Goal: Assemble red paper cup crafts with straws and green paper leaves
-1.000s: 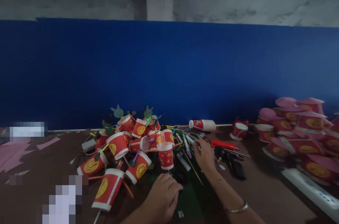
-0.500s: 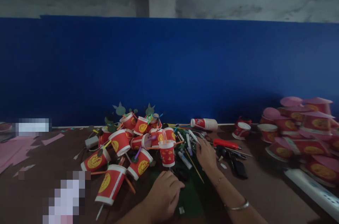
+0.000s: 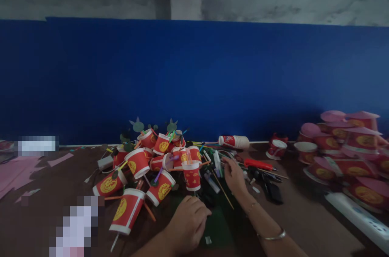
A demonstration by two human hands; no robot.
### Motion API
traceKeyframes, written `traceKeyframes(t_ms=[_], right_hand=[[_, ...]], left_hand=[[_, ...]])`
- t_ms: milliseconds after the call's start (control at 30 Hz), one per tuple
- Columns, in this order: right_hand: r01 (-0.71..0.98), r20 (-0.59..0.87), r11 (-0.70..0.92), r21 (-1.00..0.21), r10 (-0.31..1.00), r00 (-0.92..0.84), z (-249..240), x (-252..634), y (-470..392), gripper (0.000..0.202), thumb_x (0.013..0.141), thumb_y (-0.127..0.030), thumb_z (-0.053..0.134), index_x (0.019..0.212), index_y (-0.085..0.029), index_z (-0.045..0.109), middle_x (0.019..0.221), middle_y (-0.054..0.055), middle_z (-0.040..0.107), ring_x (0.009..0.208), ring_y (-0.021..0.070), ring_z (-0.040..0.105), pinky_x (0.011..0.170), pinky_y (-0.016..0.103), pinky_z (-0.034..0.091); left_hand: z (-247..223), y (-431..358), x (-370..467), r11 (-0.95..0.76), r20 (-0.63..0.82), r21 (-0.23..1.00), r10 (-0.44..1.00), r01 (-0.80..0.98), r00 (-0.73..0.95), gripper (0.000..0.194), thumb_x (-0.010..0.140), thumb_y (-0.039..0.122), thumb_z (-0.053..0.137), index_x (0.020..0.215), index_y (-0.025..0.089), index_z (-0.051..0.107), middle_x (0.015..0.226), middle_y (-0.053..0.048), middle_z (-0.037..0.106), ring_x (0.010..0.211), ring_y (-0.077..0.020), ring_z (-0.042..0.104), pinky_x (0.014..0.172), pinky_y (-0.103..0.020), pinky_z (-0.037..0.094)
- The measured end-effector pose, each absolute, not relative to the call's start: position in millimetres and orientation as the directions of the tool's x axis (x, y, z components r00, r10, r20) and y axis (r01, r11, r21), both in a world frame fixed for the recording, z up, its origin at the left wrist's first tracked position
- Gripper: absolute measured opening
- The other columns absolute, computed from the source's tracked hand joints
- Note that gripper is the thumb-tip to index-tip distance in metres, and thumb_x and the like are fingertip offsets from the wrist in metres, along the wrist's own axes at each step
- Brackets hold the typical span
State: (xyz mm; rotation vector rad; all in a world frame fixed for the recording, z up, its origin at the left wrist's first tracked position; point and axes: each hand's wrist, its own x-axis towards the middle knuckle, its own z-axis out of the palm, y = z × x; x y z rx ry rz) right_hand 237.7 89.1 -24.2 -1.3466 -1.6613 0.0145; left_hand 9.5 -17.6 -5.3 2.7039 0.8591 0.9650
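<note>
My left hand point(image 3: 189, 221) is closed, knuckles up, low over the dark green mat point(image 3: 219, 228); whatever its curled fingers may hold is hidden. Just beyond it stands a red paper cup point(image 3: 192, 175) with orange straws. My right hand point(image 3: 234, 176) is loosely bent with nothing visible in its fingers. To its left, close by the fingertips, lie white pen-like tubes point(image 3: 216, 161). A clear capped tube point(image 3: 212, 183) and a thin wooden stick point(image 3: 224, 190) rest between my hands.
Decorated red cups point(image 3: 127, 211) with straws pile up at left. Stacked paper cups point(image 3: 234, 142) lie at the back. A red-handled tool point(image 3: 258, 164) and a black object point(image 3: 275, 191) are right of my hand. Pink-topped cups point(image 3: 363, 141) and a white power strip point(image 3: 358, 218) stand far right.
My right hand has come away from a white pen-like tube, which now lies among the others. The fingers have drawn back slightly. My left hand stays in place.
</note>
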Motion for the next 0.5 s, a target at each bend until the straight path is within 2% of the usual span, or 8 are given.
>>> traceKeyframes(t_ms=[167,267,400,500], right_hand=[[0.731,0.618,0.350,-0.585,0.776,0.123,-16,238,86,0.031,0.084,-0.023,0.037,0.102,-0.015,0.060,0.097,0.013,0.065,0.090,0.0229,0.062,0.080,0.039,0.049],[0.735,0.558,0.314,-0.600,0.823,0.104,-5,236,86,0.030,0.082,-0.024,0.039,0.098,-0.015,0.062,0.092,0.012,0.067,0.083,0.0227,0.063,0.076,0.037,0.049],[0.753,0.422,0.292,-0.590,0.906,-0.021,16,227,82,0.024,0.076,-0.024,0.044,0.079,-0.018,0.067,0.071,0.005,0.069,0.066,0.0202,0.063,0.064,0.031,0.047],[0.767,0.330,0.307,-0.563,0.935,-0.132,31,214,72,0.022,0.076,-0.024,0.047,0.067,-0.019,0.067,0.063,0.003,0.068,0.059,0.0176,0.060,0.057,0.027,0.042]], left_hand=[[-6,-17,11,-0.841,0.581,0.277,0.532,0.465,0.616,0.014,0.086,0.015,0.045,0.083,0.018,0.059,0.071,-0.003,0.063,0.068,-0.0157,0.055,0.065,-0.030,0.038],[-5,-17,12,-0.836,0.600,0.266,0.533,0.479,0.597,0.014,0.084,0.017,0.049,0.071,0.019,0.053,0.067,-0.002,0.060,0.066,-0.0154,0.054,0.064,-0.030,0.037],[-1,-17,10,-0.801,0.632,0.271,0.566,0.534,0.529,0.019,0.081,0.014,0.049,0.064,0.019,0.044,0.065,-0.002,0.055,0.067,-0.0156,0.050,0.063,-0.030,0.035],[2,-16,7,-0.785,0.679,0.256,0.562,0.564,0.472,0.024,0.082,0.009,0.044,0.060,0.019,0.040,0.062,-0.001,0.052,0.064,-0.0146,0.046,0.060,-0.029,0.032]])
